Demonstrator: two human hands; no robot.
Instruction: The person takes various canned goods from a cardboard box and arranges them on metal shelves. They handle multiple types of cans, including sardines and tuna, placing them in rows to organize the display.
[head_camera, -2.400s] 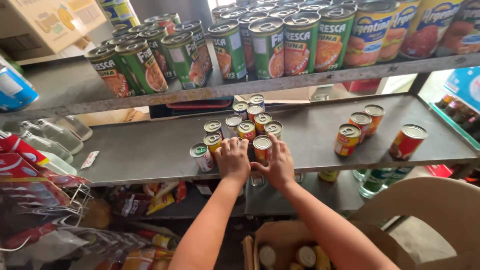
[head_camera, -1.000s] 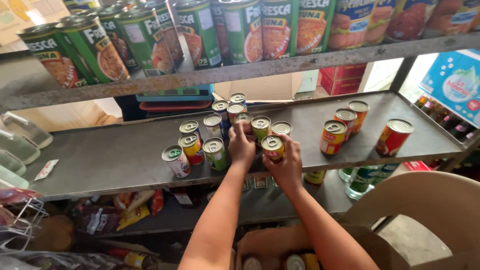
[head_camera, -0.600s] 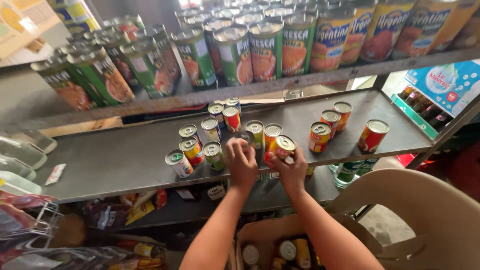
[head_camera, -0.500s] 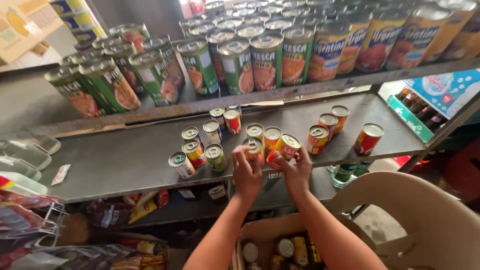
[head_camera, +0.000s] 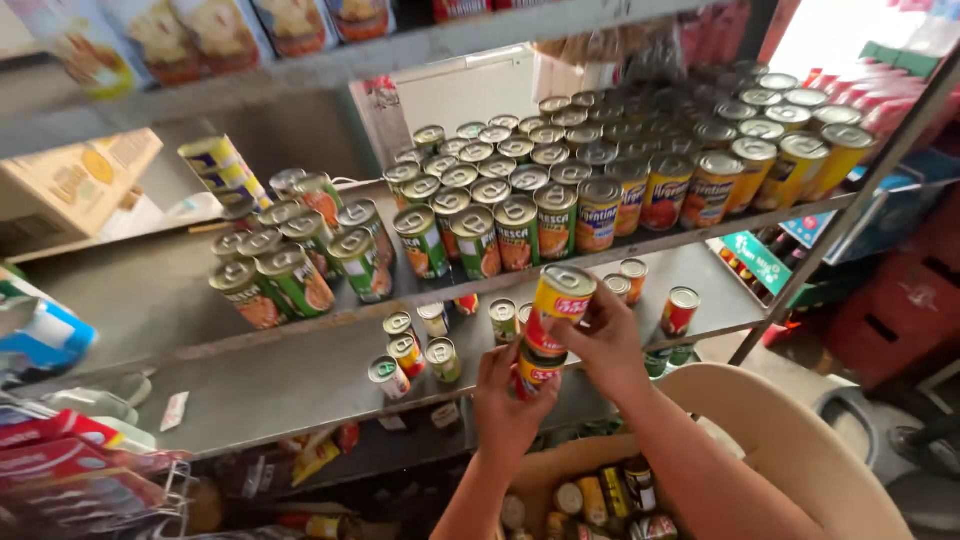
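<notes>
My right hand (head_camera: 608, 340) grips a yellow and red can (head_camera: 556, 310) and holds it up in front of the metal shelf (head_camera: 250, 390). My left hand (head_camera: 505, 405) is closed around a second yellow and red can (head_camera: 537, 370) just below the first. Several small cans (head_camera: 418, 352) stand on the lower shelf behind my hands. An open cardboard box (head_camera: 585, 490) with more cans sits below my arms.
The upper shelf (head_camera: 700, 225) carries rows of green-labelled cans (head_camera: 480, 235) and yellow-labelled cans (head_camera: 720, 180). A beige plastic chair (head_camera: 790, 440) stands at my right. Packets hang in a wire rack (head_camera: 90, 470) at the lower left. A red crate (head_camera: 900, 300) is at the far right.
Both hands have lifted off the shelf, each with a can, and now hold the cans stacked in the air. The view has tilted up and shows more of the upper shelf.
</notes>
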